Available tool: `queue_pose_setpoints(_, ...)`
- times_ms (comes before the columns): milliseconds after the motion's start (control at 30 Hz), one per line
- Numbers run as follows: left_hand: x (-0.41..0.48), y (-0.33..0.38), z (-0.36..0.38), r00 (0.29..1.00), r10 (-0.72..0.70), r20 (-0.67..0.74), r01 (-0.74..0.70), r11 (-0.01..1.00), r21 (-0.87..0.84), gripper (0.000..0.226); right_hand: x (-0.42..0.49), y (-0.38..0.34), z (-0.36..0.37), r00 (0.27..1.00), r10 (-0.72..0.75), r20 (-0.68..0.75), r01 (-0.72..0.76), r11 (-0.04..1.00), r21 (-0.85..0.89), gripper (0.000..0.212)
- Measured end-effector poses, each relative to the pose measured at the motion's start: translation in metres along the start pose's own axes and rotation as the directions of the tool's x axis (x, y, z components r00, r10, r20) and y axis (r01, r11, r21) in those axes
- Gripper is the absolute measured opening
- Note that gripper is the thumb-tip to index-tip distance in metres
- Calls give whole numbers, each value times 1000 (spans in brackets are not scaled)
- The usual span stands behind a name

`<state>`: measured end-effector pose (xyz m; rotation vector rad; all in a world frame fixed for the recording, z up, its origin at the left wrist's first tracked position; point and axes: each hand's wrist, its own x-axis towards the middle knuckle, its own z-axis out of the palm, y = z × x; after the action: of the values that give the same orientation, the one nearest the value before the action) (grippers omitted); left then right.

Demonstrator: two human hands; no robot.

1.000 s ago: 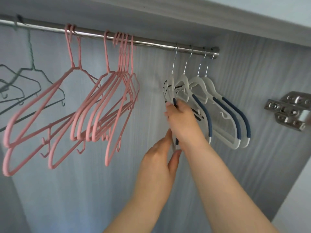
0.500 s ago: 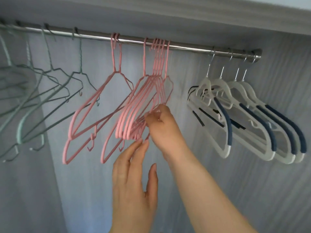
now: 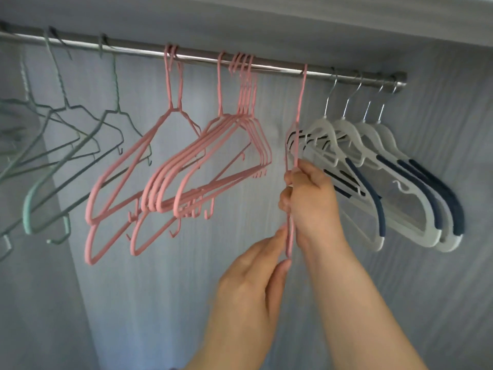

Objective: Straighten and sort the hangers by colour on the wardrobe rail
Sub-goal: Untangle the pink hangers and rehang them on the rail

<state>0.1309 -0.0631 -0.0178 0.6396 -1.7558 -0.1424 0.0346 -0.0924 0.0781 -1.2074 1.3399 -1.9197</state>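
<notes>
A: What hangs on the silver metal wardrobe rail (image 3: 277, 67)?

B: Three colour groups. At the left end, thin grey-green wire hangers (image 3: 80, 145). In the middle, a cluster of pink coated wire hangers (image 3: 208, 166), some bunched tightly together. At the right end, four white plastic hangers with dark blue grip strips (image 3: 400, 182) on metal hooks.

A: And the single pink wire hanger (image 3: 300, 108)?

B: It is hooked on the rail between the pink cluster and the white group, just beside the leftmost white one, turned edge-on to the camera so it looks like a narrow vertical strip.

A: How are the hands placed?

B: The right hand (image 3: 310, 198) is closed around the middle of that edge-on pink hanger, fingers wrapped on it. The left hand (image 3: 253, 279) is lower, thumb and fingers pinched narrowly on the hanger's bottom end.

A: Do the hands touch anything else?

B: The right hand sits in front of the leftmost white hanger; I cannot tell whether it touches it. Behind everything is the grey wood-grain back panel (image 3: 160, 303) of the wardrobe.
</notes>
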Motion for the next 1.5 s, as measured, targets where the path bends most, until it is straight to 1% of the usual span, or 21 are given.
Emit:
queue_pose_setpoints(33, -1, 1, -2, 1000, 6, -15, -6, 1000, 13, 37, 2, 1, -4, 1000, 5, -2, -5, 998, -56, 28)
queue_pose_setpoints(67, -1, 2, -7, 998, 21, -57, -19, 999, 27, 34, 2, 1, -9, 1000, -9, 10, 10, 983, -183, 22)
queue_pose_setpoints(100, 0, 5, -13, 992, 50, -120, -44, 998, 47, 30, 0, 1, -13, 999, -29, 35, 40, 932, -360, 24)
queue_pose_setpoints(133, 2, 8, -22, 976, 97, -193, -83, 993, 80, 26, -4, 0, -16, 997, -64, 51, 81, 837, -541, 39)
queue_pose_setpoints(167, 6, 12, -34, 952, 152, -265, -119, 984, 135, 25, -11, -4, -18, 987, -145, 66, 152, 742, -653, 52)
queue_pose_setpoints(200, 13, 18, -48, 926, 193, -324, -132, 971, 199, 28, -21, -11, -16, 963, -253, 90, 245, 688, -683, 56)
queue_pose_setpoints(267, 32, 27, -77, 909, 209, -360, -90, 943, 321, 31, -41, -24, -8, 899, -413, 148, 414, 686, -599, 53)
queue_pose_setpoints(300, 43, 28, -88, 928, 170, -331, -47, 936, 348, 33, -48, -28, -2, 886, -419, 199, 457, 716, -527, 51)
queue_pose_setpoints(367, 66, 24, -101, 967, 57, -249, 51, 913, 404, 39, -56, -28, 12, 896, -309, 318, 425, 802, -419, 50)
queue_pose_setpoints(400, 78, 21, -103, 981, 30, -194, 68, 874, 481, 41, -57, -25, 17, 897, -247, 367, 394, 823, -409, 51)
queue_pose_setpoints(433, 87, 17, -103, 994, 12, -111, 55, 815, 577, 43, -59, -22, 23, 893, -206, 399, 376, 829, -414, 53)
queue_pose_setpoints(500, 104, 12, -99, 994, -95, 52, 25, 671, 741, 36, -63, -17, 30, 886, -171, 432, 364, 833, -417, 56)
queue_pose_setpoints(567, 121, 6, -96, 975, -189, 118, 5, 548, 836, 34, -66, -15, 32, 883, -145, 446, 345, 844, -410, 59)
queue_pose_setpoints(667, 137, -6, -90, 967, -195, 165, -49, 491, 870, 41, -67, -15, 32, 882, -113, 458, 324, 852, -412, 60)
queue_pose_setpoints(833, 144, -21, -87, 966, -184, 181, -42, 580, 813, 22, -60, -9, 35, 889, -60, 453, 270, 868, -416, 61)
queue_pose_setpoints(933, 141, -21, -85, 969, -151, 194, -59, 620, 783, 25, -54, -5, 37, 903, -18, 430, 208, 893, -400, 61)
queue_pose_setpoints(1000, 140, -15, -84, 972, -133, 192, -69, 620, 782, 28, -51, -3, 39, 911, 3, 412, 172, 906, -388, 60)
queue_pose_setpoints(1133, 146, -3, -77, 969, -159, 187, -66, 566, 822, 26, -46, 1, 42, 928, 17, 373, 121, 931, -345, 55)
queue_pose_setpoints(1300, 167, 10, -62, 930, -297, 219, 67, 719, 691, 27, -48, -4, 35, 944, 38, 328, 42, 971, -234, 48)
queue_pose_setpoints(1400, 169, 12, -61, 935, -289, 204, 120, 803, 584, 28, -51, -6, 29, 951, 38, 306, 26, 979, -203, 48)
queue_pose_setpoints(1500, 167, 13, -62, 933, -301, 196, 166, 845, 509, 25, -54, -6, 26, 955, 44, 293, 13, 982, -191, 49)
